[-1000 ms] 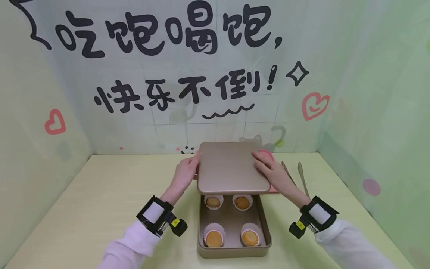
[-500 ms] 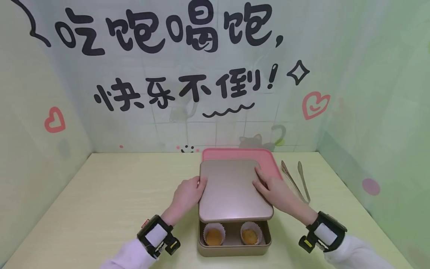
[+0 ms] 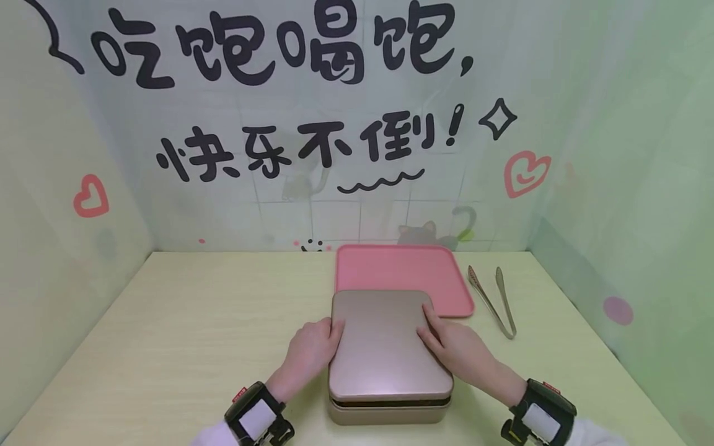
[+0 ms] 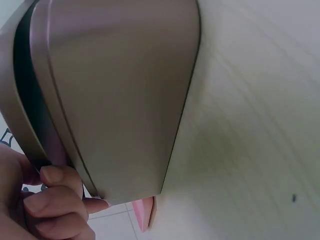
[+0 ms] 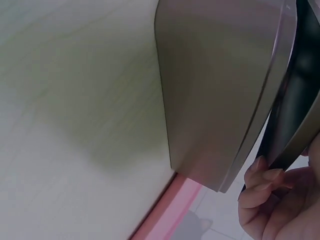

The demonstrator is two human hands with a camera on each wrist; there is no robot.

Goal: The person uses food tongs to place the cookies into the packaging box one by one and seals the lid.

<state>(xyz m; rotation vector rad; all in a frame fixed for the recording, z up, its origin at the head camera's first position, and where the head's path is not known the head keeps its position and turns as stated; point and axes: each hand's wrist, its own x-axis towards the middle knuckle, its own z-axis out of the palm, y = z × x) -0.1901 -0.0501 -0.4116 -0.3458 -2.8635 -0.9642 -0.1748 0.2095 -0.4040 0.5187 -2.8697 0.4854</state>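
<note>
A rose-gold metal lid [image 3: 390, 347] lies over a matching tin box [image 3: 390, 415] on the table, with a dark gap between them along the front edge. My left hand [image 3: 313, 347] grips the lid's left side, its thumb on top. In the left wrist view, curled fingers [image 4: 57, 202] hold the lid's rim above the box wall [image 4: 120, 100]. On the opposite side my right hand [image 3: 460, 347] grips the lid, thumb and a finger over the top. The right wrist view has its fingertips [image 5: 260, 182] under the lid's rim, apart from the box. The lid hides what the box holds.
A pink tray [image 3: 396, 263] lies behind the box, partly covered by the lid in the head view. Metal tongs [image 3: 491, 303] rest to its right, spread apart. Printed walls [image 3: 290, 124] enclose the table [image 3: 223, 310] at the back and sides.
Both hands have lowered the lid and drawn it toward me over the box. The small cakes in paper cups, visible before, are covered. More of the pink tray and the tongs shows.
</note>
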